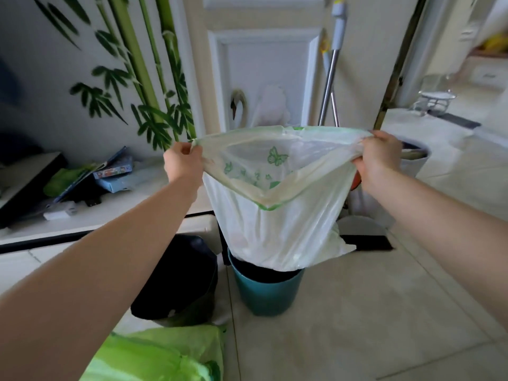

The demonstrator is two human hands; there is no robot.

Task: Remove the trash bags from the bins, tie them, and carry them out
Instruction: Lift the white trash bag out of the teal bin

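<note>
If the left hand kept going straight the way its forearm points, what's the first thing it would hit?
Probably the white door behind the bag the left hand grips; depth is unclear from this view.

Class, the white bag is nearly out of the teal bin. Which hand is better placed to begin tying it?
Neither clearly: the left hand and right hand each grip opposite rim edges of the bag at equal height.

Soft daylight brightens the right side, the left lies dimmer, and wide-angle edges bend and blur.
</note>
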